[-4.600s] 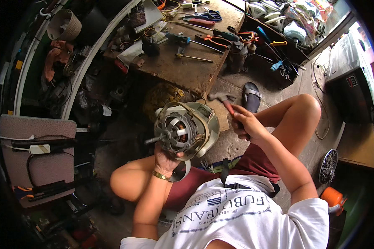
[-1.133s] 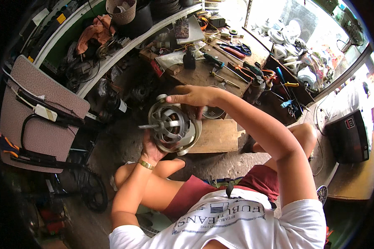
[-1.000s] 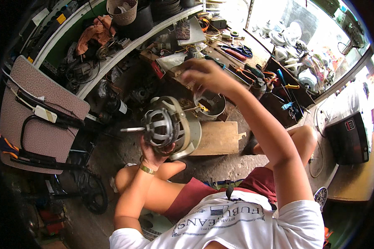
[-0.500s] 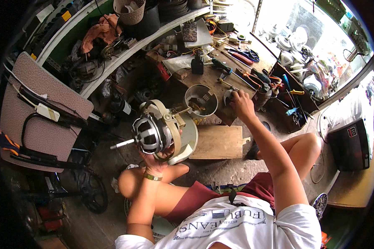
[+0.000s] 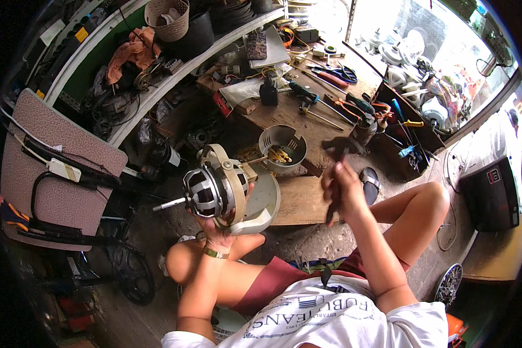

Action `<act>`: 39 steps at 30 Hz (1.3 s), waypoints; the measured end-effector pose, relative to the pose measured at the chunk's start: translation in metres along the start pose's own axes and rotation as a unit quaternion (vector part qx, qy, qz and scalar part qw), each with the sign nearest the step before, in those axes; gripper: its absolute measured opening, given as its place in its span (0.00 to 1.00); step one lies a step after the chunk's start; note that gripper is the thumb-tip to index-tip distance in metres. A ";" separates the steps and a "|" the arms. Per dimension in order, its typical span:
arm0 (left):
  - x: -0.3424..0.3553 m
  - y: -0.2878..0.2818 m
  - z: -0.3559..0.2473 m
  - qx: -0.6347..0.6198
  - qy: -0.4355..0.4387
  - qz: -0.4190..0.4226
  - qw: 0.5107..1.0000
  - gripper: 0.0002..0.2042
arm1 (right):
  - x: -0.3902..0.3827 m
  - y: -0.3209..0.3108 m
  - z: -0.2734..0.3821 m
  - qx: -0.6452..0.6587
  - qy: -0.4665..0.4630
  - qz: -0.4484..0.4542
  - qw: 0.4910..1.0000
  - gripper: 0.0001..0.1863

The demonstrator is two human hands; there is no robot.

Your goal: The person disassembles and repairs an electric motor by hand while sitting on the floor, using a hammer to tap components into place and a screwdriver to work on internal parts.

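An electric fan motor (image 5: 203, 192) with a long shaft pointing left is held up by my left hand (image 5: 216, 231), its fingers wrapped round the underside. A cream curved bracket (image 5: 238, 188) and a pale rounded housing (image 5: 265, 200) are attached to the motor. My right hand (image 5: 348, 191) hangs in the air right of the motor, closed round a slim dark tool (image 5: 333, 211); blur hides its exact kind. Below and between the hands lies a wooden board (image 5: 298, 200).
A metal pot (image 5: 282, 152) with small parts sits by the low wooden bench (image 5: 313, 136). On it lie screwdrivers (image 5: 329, 120) and scissors (image 5: 348, 73). A tool box (image 5: 412, 152) stands at right, a padded chair piece (image 5: 64, 168) at left, a sandal (image 5: 370, 184) near my right knee.
My right hand has come back from the bench edge toward me, with a dark tool in it. The motor stays in my left hand, nearly unmoved. The view has shifted slightly.
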State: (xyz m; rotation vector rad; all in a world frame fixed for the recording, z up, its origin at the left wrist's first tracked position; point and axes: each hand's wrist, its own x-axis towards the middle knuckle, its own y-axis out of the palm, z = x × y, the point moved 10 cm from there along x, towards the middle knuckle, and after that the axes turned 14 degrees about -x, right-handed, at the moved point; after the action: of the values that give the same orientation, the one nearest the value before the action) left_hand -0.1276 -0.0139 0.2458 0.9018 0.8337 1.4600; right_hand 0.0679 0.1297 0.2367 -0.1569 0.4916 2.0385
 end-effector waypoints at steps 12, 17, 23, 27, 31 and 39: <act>-0.001 0.002 -0.009 0.018 0.037 0.035 0.999 0.48 | -0.019 0.090 -0.015 -0.057 0.055 0.100 0.992 0.14; 0.002 0.014 -0.003 0.101 0.082 0.007 0.991 0.37 | 0.001 0.068 0.008 0.029 0.010 0.017 0.999 0.12; -0.001 0.010 0.003 0.051 0.047 -0.007 0.998 0.39 | -0.009 0.085 0.016 -0.076 -0.003 0.036 0.996 0.17; -0.004 0.006 -0.003 0.053 0.057 -0.007 0.997 0.38 | -0.003 0.087 0.025 -0.137 -0.066 0.041 0.987 0.13; -0.008 0.001 -0.008 0.010 0.071 -0.035 0.997 0.39 | 0.004 0.093 0.032 -0.108 -0.013 0.078 0.991 0.14; -0.009 0.003 -0.009 0.045 0.001 0.007 0.999 0.45 | 0.018 0.093 0.032 -0.125 0.026 0.138 0.982 0.14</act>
State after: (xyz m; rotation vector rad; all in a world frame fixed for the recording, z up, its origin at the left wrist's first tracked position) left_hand -0.1365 -0.0236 0.2441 0.9766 0.9021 1.4449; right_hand -0.0183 0.1181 0.2862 -0.3084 0.2983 2.3713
